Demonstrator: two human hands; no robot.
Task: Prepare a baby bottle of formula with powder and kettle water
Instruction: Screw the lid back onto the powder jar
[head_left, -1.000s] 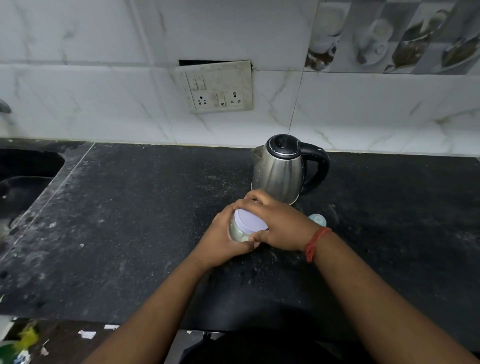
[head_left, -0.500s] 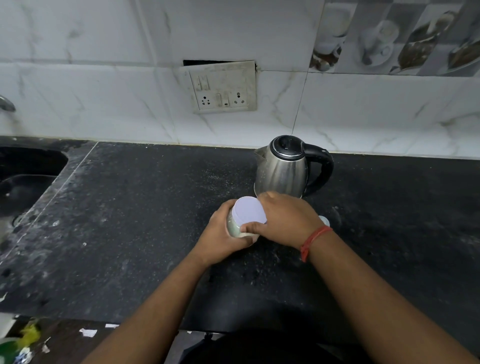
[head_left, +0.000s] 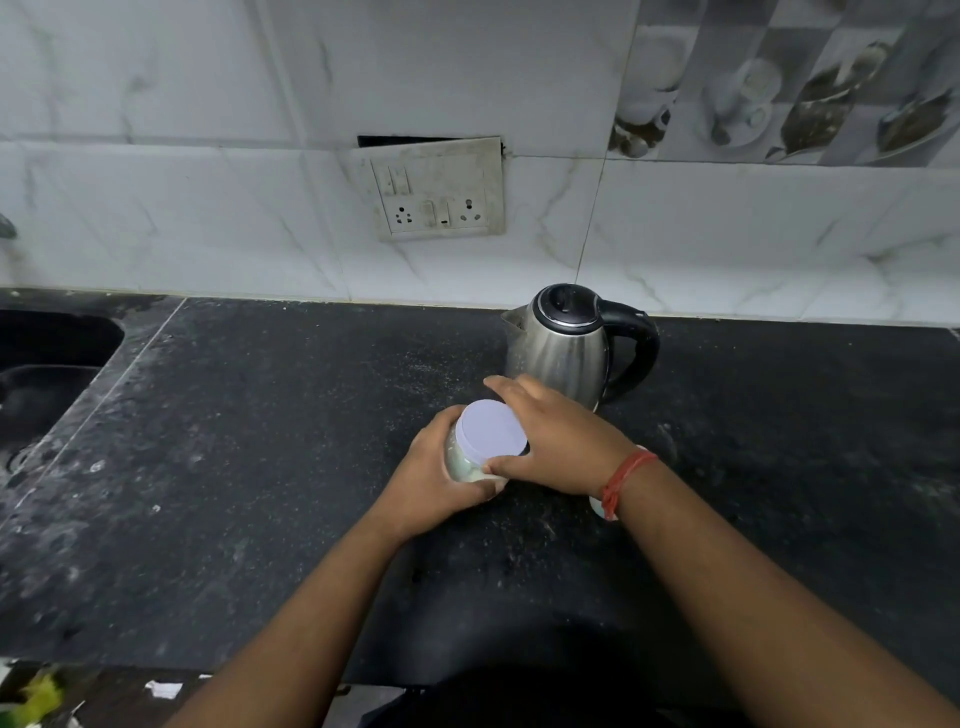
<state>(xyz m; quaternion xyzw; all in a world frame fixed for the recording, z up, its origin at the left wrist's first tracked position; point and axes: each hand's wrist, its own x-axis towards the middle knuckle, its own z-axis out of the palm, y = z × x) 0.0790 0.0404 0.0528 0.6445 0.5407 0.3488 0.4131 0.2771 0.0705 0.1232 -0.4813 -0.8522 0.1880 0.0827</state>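
Observation:
A clear jar of pale powder (head_left: 460, 460) with a lilac lid (head_left: 491, 428) stands on the black counter (head_left: 234, 441). My left hand (head_left: 434, 475) wraps its body from the left. My right hand (head_left: 558, 441) grips the lid's right edge, thumb at the front, fingers stretched behind it. The lid looks slightly tilted toward me. A steel kettle (head_left: 561, 351) with a black handle stands closed just behind my hands. A small pale blue object (head_left: 597, 506) peeks out under my right wrist, mostly hidden.
A sink (head_left: 47, 374) is sunk into the counter at far left. A socket plate (head_left: 439, 189) hangs on the tiled wall behind. The counter's front edge runs near the bottom, with litter on the floor (head_left: 41, 696) at lower left.
My right hand has turned on the lid and its fingers have spread out behind it, uncovering more of the lid. The left hand has kept holding the jar.

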